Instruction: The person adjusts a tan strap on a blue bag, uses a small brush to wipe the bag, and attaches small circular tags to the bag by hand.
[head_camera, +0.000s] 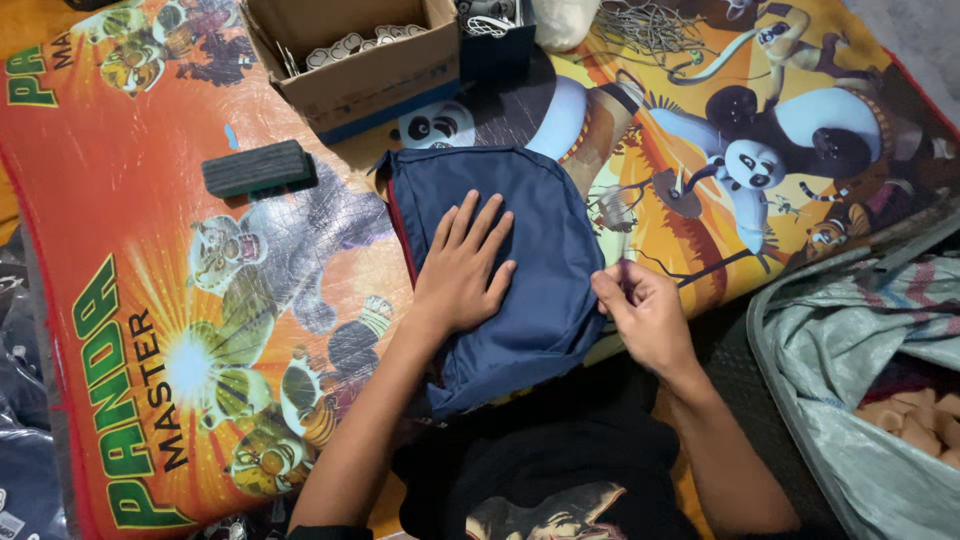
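Two bare hands work a navy fabric pouch (530, 250) lying on the cartoon mat (180, 300), its long axis running away from the person, slightly tilted. Left hand (462, 270) presses flat on it, fingers spread; right hand (640, 310) pinches its right edge.

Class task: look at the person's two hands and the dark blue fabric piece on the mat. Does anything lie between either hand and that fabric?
Nothing visible does. The left hand lies flat, fingers spread, directly on the dark blue fabric piece. The right hand is at the fabric's right edge, fingers curled there. The dark grey block and cardboard box sit apart, farther up the mat.
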